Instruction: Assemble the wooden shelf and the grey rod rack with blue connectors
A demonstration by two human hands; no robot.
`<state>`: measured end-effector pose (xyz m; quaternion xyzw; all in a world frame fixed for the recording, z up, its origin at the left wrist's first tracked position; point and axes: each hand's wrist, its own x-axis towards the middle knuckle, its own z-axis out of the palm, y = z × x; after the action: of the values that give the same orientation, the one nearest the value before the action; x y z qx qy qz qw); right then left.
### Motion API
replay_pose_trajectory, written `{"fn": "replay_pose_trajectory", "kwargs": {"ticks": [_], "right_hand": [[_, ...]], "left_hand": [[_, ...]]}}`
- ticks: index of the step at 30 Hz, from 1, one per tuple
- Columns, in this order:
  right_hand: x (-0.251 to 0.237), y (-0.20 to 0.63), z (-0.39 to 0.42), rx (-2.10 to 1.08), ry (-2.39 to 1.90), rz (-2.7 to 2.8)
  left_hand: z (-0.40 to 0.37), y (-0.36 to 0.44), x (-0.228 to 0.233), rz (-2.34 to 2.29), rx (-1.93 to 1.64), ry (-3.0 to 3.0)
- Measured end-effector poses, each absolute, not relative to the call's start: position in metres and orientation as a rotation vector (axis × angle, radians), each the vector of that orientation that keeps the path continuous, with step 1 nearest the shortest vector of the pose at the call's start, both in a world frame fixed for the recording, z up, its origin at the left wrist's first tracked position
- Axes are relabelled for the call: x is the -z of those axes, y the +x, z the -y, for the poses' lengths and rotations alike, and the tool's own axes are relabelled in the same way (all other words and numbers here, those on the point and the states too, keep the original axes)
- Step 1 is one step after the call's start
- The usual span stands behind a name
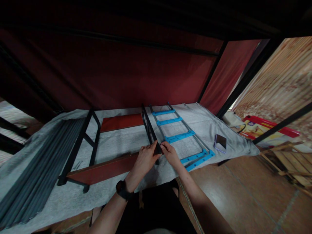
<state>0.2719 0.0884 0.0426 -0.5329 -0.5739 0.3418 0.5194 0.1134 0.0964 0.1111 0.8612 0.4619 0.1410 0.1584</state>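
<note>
1. Grey felt sheet (pixel 122 143) covers the floor area from 9 o'clock to 3 o'clock; all parts lie on it.
2. Bundle of dark grey slats (pixel 36 169) at 8 o'clock, running diagonally along the sheet's left side.
3. Black metal end frame (pixel 80 146) at 9 o'clock, lying flat, joined to a red-brown rail (pixel 102 170) that runs toward centre.
4. Second red-brown rail (pixel 122 122) at 11 o'clock, further back, meeting the second black metal frame (pixel 148 128) at 12 o'clock.
5. Ladder-like piece with blue crossbars (pixel 179 136) at 1 o'clock, just beside that black frame, flat on the sheet.
6. Left hand (pixel 145 159) at centre, black watch on the wrist; fingers closed round the near end of the second black frame where the near rail meets it.
7. Right hand (pixel 170 154) just beside, fingers pinching the same frame end; hands almost touching.
8. Smartphone (pixel 220 143) at 3 o'clock, lying near the sheet's right edge, well apart from the hands.
</note>
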Motion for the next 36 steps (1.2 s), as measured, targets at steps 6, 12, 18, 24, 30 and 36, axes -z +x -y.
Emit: {"fn": "replay_pose_trajectory", "kwargs": {"ticks": [6,12,18,24,30,36], "right_hand": [[-0.0448,0.2713,-0.0842,-0.808,-1.320,1.369],[-0.0447,0.2709,-0.0857,-0.792,-1.299,1.365],[-0.0411,0.2729,-0.0847,-0.788,-1.325,1.374],[-0.0409,0.2723,-0.0884,-0.734,-1.290,1.404],[-0.0417,0.2714,-0.0852,-0.800,-1.305,1.360],[-0.0440,0.2701,-0.0874,-0.793,-1.288,1.382]], "left_hand": [[-0.0985,0.1111,-0.1055,-1.292,-0.408,2.470],[-0.0997,0.1109,-0.1034,-1.311,-0.415,2.468],[-0.0983,0.1115,-0.1077,-1.319,-0.383,2.487],[-0.0986,0.1113,-0.1066,-1.324,-0.392,2.523],[-0.0979,0.1112,-0.1094,-1.317,-0.383,2.489],[-0.0976,0.1118,-0.1102,-1.329,-0.387,2.501]]}}
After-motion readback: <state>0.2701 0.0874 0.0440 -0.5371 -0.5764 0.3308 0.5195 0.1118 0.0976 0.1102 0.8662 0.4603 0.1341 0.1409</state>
